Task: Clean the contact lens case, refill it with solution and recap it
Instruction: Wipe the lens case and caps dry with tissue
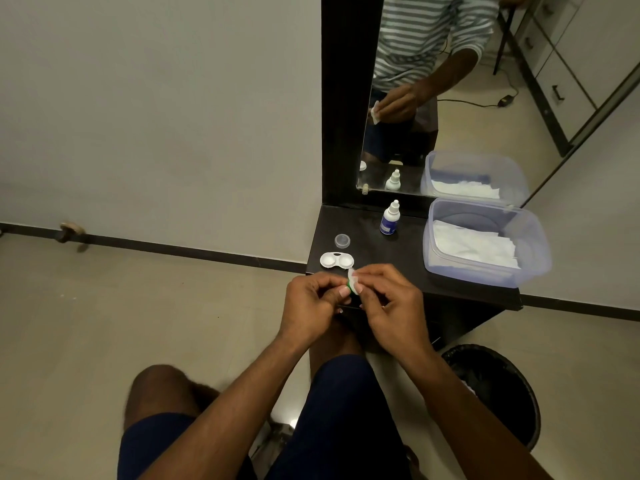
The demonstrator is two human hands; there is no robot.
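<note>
The white two-well lens case [336, 260] lies uncapped on the dark shelf [391, 258], near its left front corner. Just in front of it my left hand [313, 303] pinches a small green cap [350, 289]. My right hand [388, 301] pinches a white piece of tissue [354, 277] against that cap. A clear round cap [342, 241] sits behind the case. Farther back stands the small solution bottle [390, 218], white with a blue label and its tip cap on.
A clear plastic tub [485, 242] holding white tissues fills the right side of the shelf. A mirror [450, 98] rises behind it. On the floor to the right stands a black waste bin [498, 393]. My knees are below the shelf.
</note>
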